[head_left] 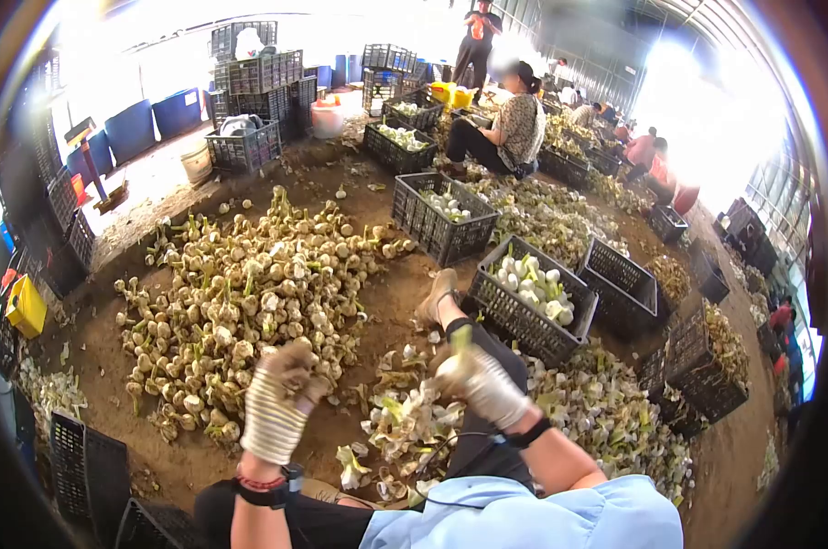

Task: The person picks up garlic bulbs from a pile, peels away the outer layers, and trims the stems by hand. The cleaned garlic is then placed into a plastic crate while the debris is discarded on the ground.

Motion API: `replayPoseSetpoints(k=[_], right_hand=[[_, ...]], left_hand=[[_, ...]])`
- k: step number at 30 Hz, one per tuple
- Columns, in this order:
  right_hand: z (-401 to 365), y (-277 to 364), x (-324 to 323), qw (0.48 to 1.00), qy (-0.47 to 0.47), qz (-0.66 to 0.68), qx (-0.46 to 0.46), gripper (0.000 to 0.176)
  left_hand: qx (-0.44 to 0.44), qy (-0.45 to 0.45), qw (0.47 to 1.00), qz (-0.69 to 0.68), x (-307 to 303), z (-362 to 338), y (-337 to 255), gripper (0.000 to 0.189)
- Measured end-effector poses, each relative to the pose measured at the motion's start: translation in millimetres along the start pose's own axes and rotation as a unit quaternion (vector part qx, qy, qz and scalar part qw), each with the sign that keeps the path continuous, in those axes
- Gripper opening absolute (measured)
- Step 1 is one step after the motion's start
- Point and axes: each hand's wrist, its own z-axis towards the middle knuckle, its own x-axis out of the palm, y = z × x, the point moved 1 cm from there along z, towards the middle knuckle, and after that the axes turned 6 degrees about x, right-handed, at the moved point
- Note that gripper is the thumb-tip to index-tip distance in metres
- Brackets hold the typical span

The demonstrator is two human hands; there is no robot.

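My left hand (284,398), in a striped, soiled glove, is raised over the lower right edge of a large heap of unpeeled garlic bulbs (258,302). Its fingers are curled, and what they hold, if anything, is hidden. A pale glove covers my right hand (478,380), closed around a garlic bulb with a green stem (460,340) above my leg. Between the hands, on the ground, lies a pile of peeled skins (414,421). White peeled garlic (535,285) fills part of a black crate (524,316) beyond my right hand.
Another black crate (443,229) with garlic stands ahead, and an empty-looking one (620,288) at the right. More skins (615,421) cover the ground on the right. A seated person (514,123) works ahead; another person (478,46) stands behind. Stacked crates (263,82) rise at the back left.
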Motion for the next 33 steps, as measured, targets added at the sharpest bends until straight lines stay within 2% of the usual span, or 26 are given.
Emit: replayPoseSetpoints(k=[1, 2, 3, 4, 5, 7, 9, 11, 13, 15, 16, 17, 18, 19, 21, 22, 23, 24, 26, 27, 28, 30, 31, 33], right_hand=[[-7, 22, -25, 0.989, -0.025, 0.14, -0.044, 0.02], [-21, 42, -50, 0.989, -0.071, 0.092, -0.09, 0.021], [-38, 63, -67, 0.964, -0.161, 0.186, -0.106, 0.018], [-35, 48, -130, 0.931, -0.15, 0.313, -0.113, 0.019], [-50, 43, -176, 0.939, -0.127, 0.263, -0.183, 0.016], [-81, 42, -210, 0.903, -0.322, 0.17, -0.229, 0.012], [-96, 20, -257, 0.888, -0.345, 0.244, -0.181, 0.011], [-89, -17, -299, 0.883, -0.335, 0.327, -0.024, 0.008], [-48, -83, -377, 0.95, -0.239, 0.193, -0.053, 0.013], [-25, -38, -367, 0.951, -0.271, -0.003, -0.15, 0.025], [-1, -35, -394, 0.934, -0.315, -0.005, -0.168, 0.024], [8, -15, -380, 0.915, -0.358, -0.006, -0.187, 0.023], [6, 5, -370, 0.85, -0.393, 0.35, -0.025, 0.021], [6, -3, -367, 0.852, -0.391, 0.347, -0.022, 0.021], [8, -19, -363, 0.925, -0.254, 0.273, -0.071, 0.02], [-4, -17, -335, 0.933, -0.255, 0.245, -0.065, 0.019], [-9, -28, -317, 0.93, -0.289, 0.226, -0.035, 0.017], [-21, -48, -307, 0.946, -0.271, 0.177, -0.014, 0.017], [-43, -93, -295, 0.976, -0.203, -0.002, 0.083, 0.024], [-61, -110, -269, 0.974, -0.21, 0.073, 0.049, 0.029], [-71, -137, -263, 0.967, -0.221, 0.107, 0.072, 0.033], [-94, -173, -243, 0.954, -0.257, 0.099, 0.12, 0.037], [-89, -228, -270, 0.941, -0.291, 0.023, 0.17, 0.035], [-110, -214, -236, 0.939, -0.202, 0.19, 0.205, 0.027]], left_hand=[[0.042, -0.027, 0.998, 0.032, -8, 5, -25, 0.041], [0.076, -0.048, 0.992, 0.089, -16, 8, -52, 0.039], [0.107, -0.062, 0.982, 0.144, -21, 9, -76, 0.036], [0.085, -0.083, 0.986, 0.116, -24, 8, -96, 0.036], [0.059, -0.1, 0.989, 0.089, -24, 6, -110, 0.035], [0.127, -0.081, 0.984, 0.095, -23, 1, -119, 0.037], [0.105, -0.054, 0.988, 0.104, -22, -8, -116, 0.035], [0.093, -0.009, 0.991, 0.099, -14, -12, -111, 0.033], [0.084, 0.005, 0.991, 0.107, 1, -12, -114, 0.032], [0.076, 0.039, 0.984, 0.157, 11, -8, -121, 0.032], [0.083, 0.044, 0.98, 0.177, 12, -6, -124, 0.034], [0.082, 0.046, 0.98, 0.178, 16, -4, -130, 0.034], [0.144, 0.056, 0.962, 0.223, 20, 1, -141, 0.036], [0.202, 0.062, 0.94, 0.267, 22, 5, -150, 0.038], [0.263, 0.046, 0.93, 0.253, 22, 15, -165, 0.044], [0.267, 0.043, 0.914, 0.302, 16, 19, -179, 0.051], [0.174, 0.02, 0.85, 0.496, -3, 28, -196, 0.053], [0.168, 0.015, 0.852, 0.496, -8, 26, -189, 0.053], [0.156, 0.004, 0.858, 0.49, -13, 21, -189, 0.053], [0.149, -0.003, 0.861, 0.486, -15, 17, -188, 0.053], [0.14, -0.01, 0.865, 0.483, -18, 12, -186, 0.053], [0.121, -0.025, 0.871, 0.475, -24, 4, -181, 0.054], [0.112, -0.032, 0.874, 0.472, -27, 0, -178, 0.054], [0.099, -0.055, 0.877, 0.467, -31, -5, -176, 0.055]])
